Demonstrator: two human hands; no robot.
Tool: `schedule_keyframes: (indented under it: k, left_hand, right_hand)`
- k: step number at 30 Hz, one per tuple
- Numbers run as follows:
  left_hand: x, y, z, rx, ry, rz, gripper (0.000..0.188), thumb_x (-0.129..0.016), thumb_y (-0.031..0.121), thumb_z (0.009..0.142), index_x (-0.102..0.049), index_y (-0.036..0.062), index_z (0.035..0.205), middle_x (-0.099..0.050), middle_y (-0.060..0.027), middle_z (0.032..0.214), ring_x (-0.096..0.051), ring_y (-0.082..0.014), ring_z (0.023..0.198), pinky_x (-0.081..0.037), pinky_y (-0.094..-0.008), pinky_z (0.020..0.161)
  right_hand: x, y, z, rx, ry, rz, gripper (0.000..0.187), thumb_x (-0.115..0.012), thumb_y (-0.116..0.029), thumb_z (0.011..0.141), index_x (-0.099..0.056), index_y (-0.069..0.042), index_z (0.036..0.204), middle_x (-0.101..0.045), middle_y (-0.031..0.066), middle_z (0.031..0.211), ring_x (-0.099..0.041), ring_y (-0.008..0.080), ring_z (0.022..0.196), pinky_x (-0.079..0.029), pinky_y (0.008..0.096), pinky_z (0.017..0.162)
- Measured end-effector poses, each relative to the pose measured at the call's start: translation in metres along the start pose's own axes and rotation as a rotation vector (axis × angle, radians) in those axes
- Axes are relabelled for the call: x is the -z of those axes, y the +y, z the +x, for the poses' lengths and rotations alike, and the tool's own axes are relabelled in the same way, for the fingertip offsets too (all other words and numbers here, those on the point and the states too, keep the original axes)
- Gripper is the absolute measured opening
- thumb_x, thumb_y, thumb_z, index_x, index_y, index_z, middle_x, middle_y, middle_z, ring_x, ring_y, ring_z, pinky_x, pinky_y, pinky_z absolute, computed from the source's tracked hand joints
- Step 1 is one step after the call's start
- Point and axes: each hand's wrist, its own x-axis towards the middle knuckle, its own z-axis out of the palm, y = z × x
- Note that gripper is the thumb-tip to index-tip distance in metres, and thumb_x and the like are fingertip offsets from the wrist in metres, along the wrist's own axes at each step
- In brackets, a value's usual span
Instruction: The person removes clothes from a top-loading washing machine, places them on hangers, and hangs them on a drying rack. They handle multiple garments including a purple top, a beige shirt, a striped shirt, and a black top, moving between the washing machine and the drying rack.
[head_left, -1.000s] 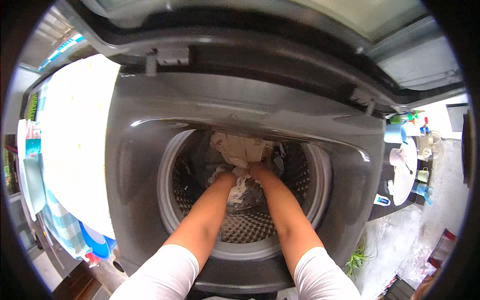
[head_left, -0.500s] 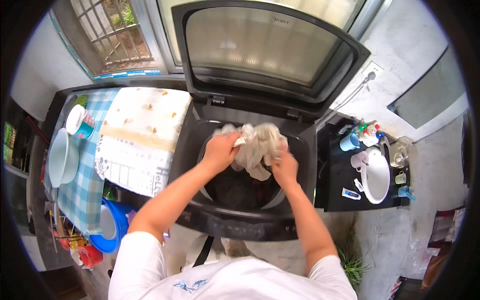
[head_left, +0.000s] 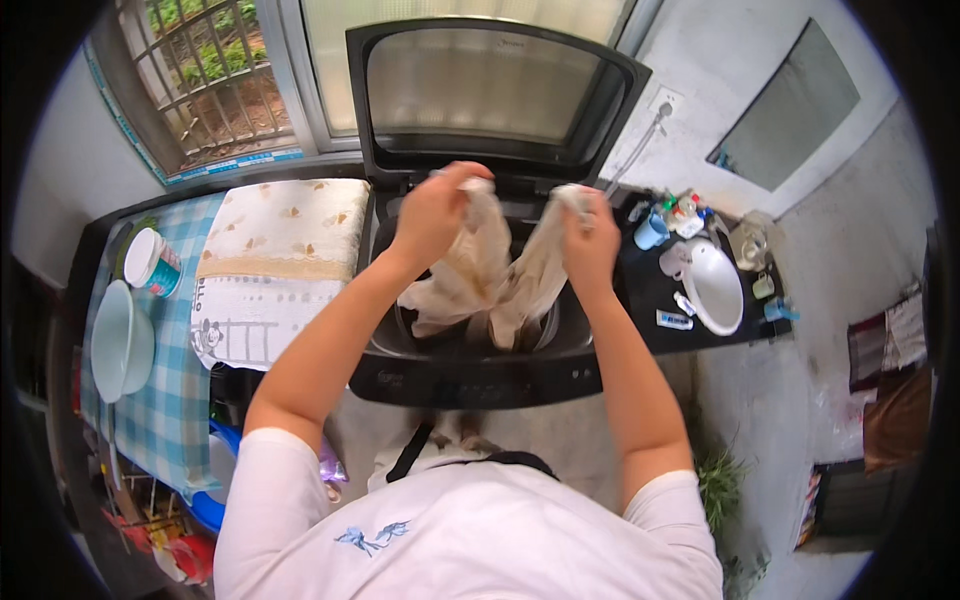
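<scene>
A thin pale beige garment (head_left: 472, 265) hangs from both my hands over the open tub of a black top-loading washing machine (head_left: 470, 388). My left hand (head_left: 436, 218) is closed on one upper part of it, and my right hand (head_left: 592, 238) grips another part further right. Between them the cloth dips in a V, its lower folds reaching down into the tub. The garment's exact kind cannot be made out. Behind my hands the machine's lid (head_left: 500, 100) with its see-through panel stands raised. Cloth and forearms hide most of the tub's inside.
Left of the machine, a patterned cover (head_left: 285, 225) lies over a box-like shape; a light green basin (head_left: 122, 340) and a white tub (head_left: 150, 262) stand on a blue checked cloth. At right, a black counter holds a white washbasin (head_left: 718, 290), a blue cup (head_left: 652, 232) and a toothpaste tube (head_left: 674, 320).
My hands have risen and moved apart, lifting the bunched garment and spreading it between them. The view has shifted, so the machine sits higher and more of my shirt shows.
</scene>
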Motion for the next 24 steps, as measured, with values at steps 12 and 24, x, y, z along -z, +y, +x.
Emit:
schedule_keyframes:
  k: [12, 24]
  left_hand:
    - [-0.015, 0.188, 0.045, -0.49, -0.485, -0.426, 0.032, -0.059, 0.005, 0.085, -0.062, 0.0037, 0.117, -0.065, -0.0108, 0.099, -0.061, -0.0236, 0.091, -0.048, -0.0291, 0.08]
    - [-0.117, 0.33, -0.001, -0.587, -0.646, -0.835, 0.041, -0.055, -0.003, 0.079, -0.053, 0.0055, 0.119, -0.057, -0.005, 0.108, -0.056, -0.014, 0.099, -0.045, -0.0266, 0.088]
  right_hand:
    - [0.127, -0.15, -0.044, 0.012, 0.325, 0.396, 0.029, -0.06, -0.008, 0.095, -0.053, -0.003, 0.124, -0.061, 0.002, 0.109, -0.056, 0.009, 0.098, -0.045, 0.0225, 0.083]
    - [0.219, -0.128, -0.18, -0.059, 0.36, -0.193, 0.122, -0.094, -0.024, 0.06, -0.014, -0.002, 0.149, -0.023, 0.0166, 0.148, -0.031, 0.0291, 0.136, -0.038, 0.0448, 0.105]
